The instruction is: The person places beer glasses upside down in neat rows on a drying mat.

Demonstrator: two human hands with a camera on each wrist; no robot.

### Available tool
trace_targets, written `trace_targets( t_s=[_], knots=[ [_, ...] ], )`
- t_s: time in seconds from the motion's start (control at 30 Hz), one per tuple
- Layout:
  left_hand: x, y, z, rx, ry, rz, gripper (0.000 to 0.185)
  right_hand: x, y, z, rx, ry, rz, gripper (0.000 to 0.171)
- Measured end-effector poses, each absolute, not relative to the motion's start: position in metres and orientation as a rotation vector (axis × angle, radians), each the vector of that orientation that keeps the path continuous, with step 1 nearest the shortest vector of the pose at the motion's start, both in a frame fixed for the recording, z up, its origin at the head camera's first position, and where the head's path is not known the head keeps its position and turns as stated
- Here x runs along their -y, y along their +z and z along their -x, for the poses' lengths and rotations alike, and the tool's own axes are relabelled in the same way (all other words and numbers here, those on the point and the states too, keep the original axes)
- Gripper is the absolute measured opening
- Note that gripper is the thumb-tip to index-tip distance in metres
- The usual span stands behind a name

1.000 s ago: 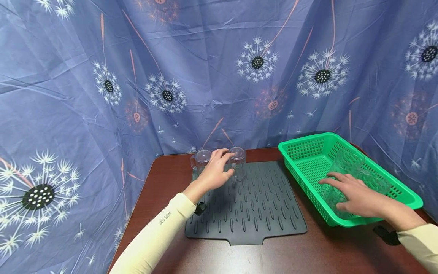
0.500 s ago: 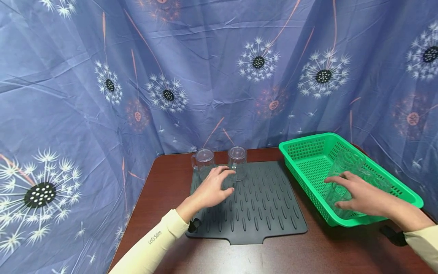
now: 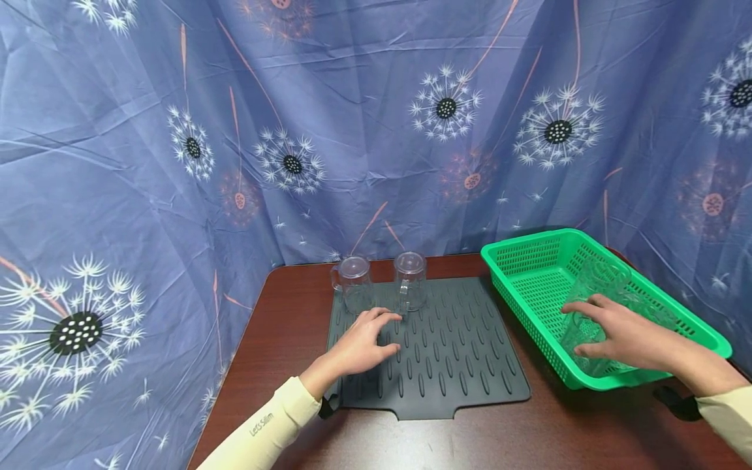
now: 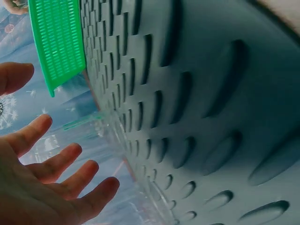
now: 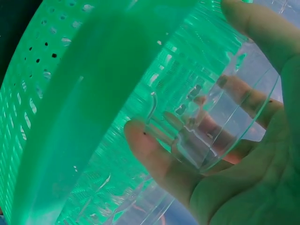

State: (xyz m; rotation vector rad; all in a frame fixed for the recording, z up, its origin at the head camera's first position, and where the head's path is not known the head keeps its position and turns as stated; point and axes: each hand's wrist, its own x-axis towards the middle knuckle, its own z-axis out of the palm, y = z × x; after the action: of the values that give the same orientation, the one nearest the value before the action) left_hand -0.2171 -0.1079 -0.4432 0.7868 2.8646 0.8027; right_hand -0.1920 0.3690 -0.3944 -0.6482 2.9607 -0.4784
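Observation:
Two clear glass mugs stand upside down at the back left of the grey ribbed drying mat, a left mug and a right mug. In front of them my left hand hovers over the mat with its fingers spread and nothing in them. My left fingers show apart from the glass behind them. At the right, my right hand reaches into the green basket. Its fingers wrap a clear glass mug, and several of them show through the glass.
More clear glassware lies in the right half of the basket. The brown table runs up to a blue dandelion-print curtain behind the mat and basket.
My left hand has drawn back from beside the right mug, toward the front of the mat, leaving both mugs standing. My right hand has shifted slightly right, thumb and index finger closer together.

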Motion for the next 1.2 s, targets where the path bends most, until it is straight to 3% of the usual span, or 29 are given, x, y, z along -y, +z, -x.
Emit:
trace_targets(
  t_s=[0.7,1.2],
  knots=[
    [0.132,-0.484,0.214,-2.834,0.596,-0.726,0.066,-0.375,-0.393,0.192,-3.082,-0.474,0.662,0.065],
    [0.136,-0.495,0.211,-2.85,0.552,-0.756,0.06,-0.374,-0.383,0.193,-3.176,-0.441,0.69,0.061]
  ],
)
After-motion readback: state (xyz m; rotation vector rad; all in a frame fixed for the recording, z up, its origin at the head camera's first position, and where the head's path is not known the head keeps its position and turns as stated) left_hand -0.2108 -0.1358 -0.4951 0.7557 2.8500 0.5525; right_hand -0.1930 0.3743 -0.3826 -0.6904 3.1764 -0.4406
